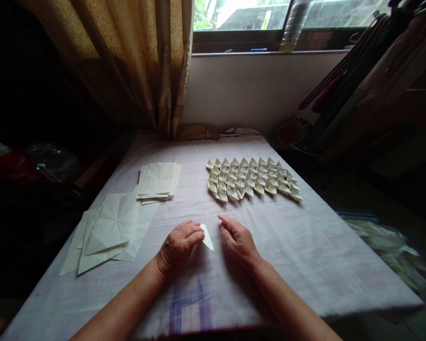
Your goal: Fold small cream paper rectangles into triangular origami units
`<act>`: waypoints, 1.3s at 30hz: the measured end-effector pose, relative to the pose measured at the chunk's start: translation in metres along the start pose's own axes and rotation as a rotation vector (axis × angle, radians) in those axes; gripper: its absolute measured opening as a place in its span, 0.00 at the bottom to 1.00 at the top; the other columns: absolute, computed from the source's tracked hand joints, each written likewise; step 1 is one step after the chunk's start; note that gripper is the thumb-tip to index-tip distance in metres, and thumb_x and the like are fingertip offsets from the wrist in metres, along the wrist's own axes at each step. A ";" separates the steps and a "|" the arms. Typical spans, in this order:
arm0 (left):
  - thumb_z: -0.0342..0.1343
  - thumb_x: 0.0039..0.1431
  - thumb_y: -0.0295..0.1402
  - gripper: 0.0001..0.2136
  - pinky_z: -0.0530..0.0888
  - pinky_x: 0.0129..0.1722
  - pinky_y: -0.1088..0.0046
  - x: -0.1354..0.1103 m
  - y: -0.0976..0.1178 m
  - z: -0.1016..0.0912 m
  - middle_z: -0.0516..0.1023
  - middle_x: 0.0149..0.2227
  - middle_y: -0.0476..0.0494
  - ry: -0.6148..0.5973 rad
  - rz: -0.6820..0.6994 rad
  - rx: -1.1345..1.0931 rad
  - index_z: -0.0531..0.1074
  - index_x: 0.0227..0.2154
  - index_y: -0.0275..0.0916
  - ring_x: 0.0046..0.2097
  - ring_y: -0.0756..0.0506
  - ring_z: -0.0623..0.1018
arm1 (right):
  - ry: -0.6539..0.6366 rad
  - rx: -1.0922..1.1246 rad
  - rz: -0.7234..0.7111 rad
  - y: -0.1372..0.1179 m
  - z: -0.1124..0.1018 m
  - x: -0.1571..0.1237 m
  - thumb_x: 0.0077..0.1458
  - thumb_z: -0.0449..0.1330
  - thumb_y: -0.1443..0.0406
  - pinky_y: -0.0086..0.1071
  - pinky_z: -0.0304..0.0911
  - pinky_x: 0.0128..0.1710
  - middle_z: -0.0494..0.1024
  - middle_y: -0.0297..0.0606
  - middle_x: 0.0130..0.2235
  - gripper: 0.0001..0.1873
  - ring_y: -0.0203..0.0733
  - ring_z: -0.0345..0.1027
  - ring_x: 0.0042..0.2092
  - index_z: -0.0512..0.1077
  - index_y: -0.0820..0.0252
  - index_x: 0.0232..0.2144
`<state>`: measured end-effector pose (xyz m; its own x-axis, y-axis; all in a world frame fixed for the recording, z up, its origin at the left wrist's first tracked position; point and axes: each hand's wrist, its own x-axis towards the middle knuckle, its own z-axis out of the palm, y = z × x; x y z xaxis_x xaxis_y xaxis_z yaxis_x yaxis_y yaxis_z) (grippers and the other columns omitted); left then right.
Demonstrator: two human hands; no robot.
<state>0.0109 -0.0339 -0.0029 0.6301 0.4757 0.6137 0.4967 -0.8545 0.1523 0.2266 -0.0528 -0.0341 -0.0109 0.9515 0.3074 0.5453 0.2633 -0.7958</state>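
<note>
Background: dim room, lit by a window (241,16) above a pale wall (248,87); a patterned golden-brown curtain (142,57) hangs on the left.
Sill: a clear bottle (294,26) leans slightly against the window frame.
Table covering: pale tablecloth (305,270), wrinkled, with purple-blue stripes at the near edge.
Left hand (182,240): thumb and fingers pinched together on a white folded paper piece (207,237).
Folded piece: at the middle of the near half of the table, its tip pointing down and toward the right hand (237,237).
Right hand: fingers loosely extended and close together, just beside the piece but apart from it.
Finished shapes: small pointed paper shapes (251,182) packed in several rows, beyond the right hand.
Left-side paper: a neat paper stack (159,177), and nearer, overlapping creased sheets (113,222).
Floor, right: a clear plastic bag (385,241), contents too dim to tell.
</note>
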 end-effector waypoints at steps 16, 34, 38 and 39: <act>0.50 0.64 0.25 0.10 0.57 0.64 0.56 0.005 -0.034 -0.005 0.81 0.47 0.51 -0.365 -0.011 -0.008 0.75 0.38 0.44 0.58 0.44 0.72 | -0.180 -0.071 0.224 -0.022 -0.002 0.018 0.53 0.56 0.64 0.28 0.60 0.29 0.74 0.30 0.24 0.05 0.36 0.66 0.26 0.72 0.56 0.32; 0.52 0.64 0.35 0.12 0.64 0.58 0.56 0.002 0.012 0.009 0.78 0.50 0.42 -0.327 -0.271 0.099 0.73 0.48 0.40 0.52 0.41 0.74 | -0.362 -0.038 0.000 -0.009 -0.028 0.017 0.52 0.53 0.73 0.31 0.66 0.39 0.79 0.37 0.35 0.14 0.39 0.72 0.37 0.75 0.58 0.36; 0.50 0.65 0.32 0.12 0.64 0.58 0.57 0.000 0.012 0.012 0.79 0.50 0.45 -0.285 -0.242 0.130 0.73 0.48 0.40 0.51 0.41 0.75 | -0.397 -0.017 0.019 -0.008 -0.030 0.019 0.50 0.52 0.74 0.31 0.66 0.40 0.79 0.36 0.35 0.15 0.38 0.72 0.37 0.75 0.57 0.36; 0.50 0.65 0.32 0.12 0.64 0.58 0.57 0.000 0.011 0.012 0.79 0.50 0.45 -0.276 -0.242 0.132 0.73 0.48 0.40 0.51 0.41 0.75 | -0.402 -0.011 0.023 -0.007 -0.030 0.020 0.50 0.52 0.74 0.31 0.66 0.40 0.79 0.36 0.35 0.15 0.38 0.72 0.38 0.75 0.57 0.36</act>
<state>0.0235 -0.0412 -0.0107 0.6135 0.7136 0.3383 0.7116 -0.6853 0.1549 0.2475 -0.0409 -0.0066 -0.3243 0.9441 0.0594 0.5577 0.2415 -0.7941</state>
